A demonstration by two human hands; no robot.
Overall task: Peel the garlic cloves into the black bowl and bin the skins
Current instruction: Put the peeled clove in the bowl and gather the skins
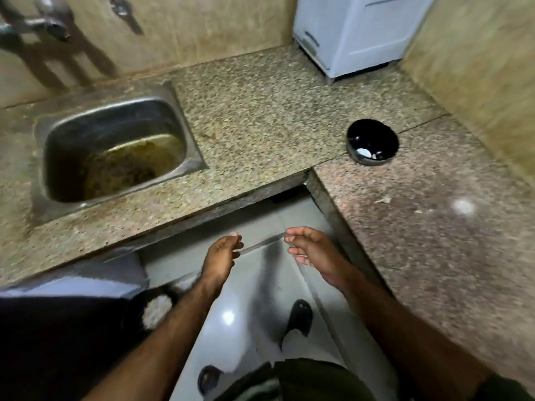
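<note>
Both hands hang loose and hold nothing — left hand [221, 253], right hand [311, 250] — so skin scraps [383, 200] at right of the counter [260, 117] may stay unbinned, beside the black bowl [373, 141].

I see a steel sink [113, 151] set into the speckled stone counter [260, 111] at far left, with murky brown water in its basin. A tap [43, 21] juts from the wall above it. A white appliance [353, 33] stands in the far right corner.
</note>
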